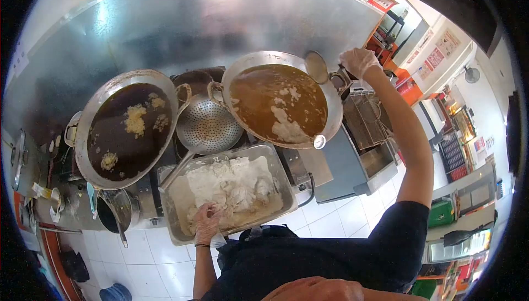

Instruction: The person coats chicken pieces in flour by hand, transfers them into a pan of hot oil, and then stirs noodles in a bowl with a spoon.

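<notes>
My left hand, in a clear plastic glove, is over the near edge of a metal tray of white flour, its bent fingers apart and touching the flour. Reaching far right, my gloved right hand is closed beside the right wok's rim. It appears to grip the handle of a round skimmer, whose head is over that rim. Pale batter pieces float in the brown oil of the right wok. Clumpy fried bits float in darker oil in the left wok.
A large perforated strainer lies between the woks, its handle crossing the tray's left edge. A dark pot stands at lower left. Wire baskets sit beside a metal counter at right. White tiles cover the floor.
</notes>
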A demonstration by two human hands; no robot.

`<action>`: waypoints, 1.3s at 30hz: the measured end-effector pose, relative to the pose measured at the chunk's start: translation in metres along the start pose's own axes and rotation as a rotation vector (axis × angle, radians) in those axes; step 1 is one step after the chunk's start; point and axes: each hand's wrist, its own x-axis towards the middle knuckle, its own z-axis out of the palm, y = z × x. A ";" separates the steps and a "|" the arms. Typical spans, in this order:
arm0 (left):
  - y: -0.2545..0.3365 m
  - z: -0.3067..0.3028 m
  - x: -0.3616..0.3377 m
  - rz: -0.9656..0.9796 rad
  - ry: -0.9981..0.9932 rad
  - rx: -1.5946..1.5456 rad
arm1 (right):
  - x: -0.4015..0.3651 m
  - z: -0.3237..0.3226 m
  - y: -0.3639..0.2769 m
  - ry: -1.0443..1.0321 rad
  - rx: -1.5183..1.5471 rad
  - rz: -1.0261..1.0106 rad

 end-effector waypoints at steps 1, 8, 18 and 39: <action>0.001 0.002 0.002 -0.022 -0.009 -0.012 | -0.005 0.017 0.005 -0.031 -0.028 -0.004; 0.016 0.013 0.003 -0.002 0.020 0.126 | -0.015 0.121 0.000 -0.218 -0.165 -0.389; 0.043 0.023 -0.016 -0.095 0.123 0.059 | 0.028 0.263 -0.060 0.085 0.138 -0.570; 0.021 0.019 -0.019 -0.068 0.082 0.116 | 0.018 0.188 -0.185 -0.198 2.318 0.354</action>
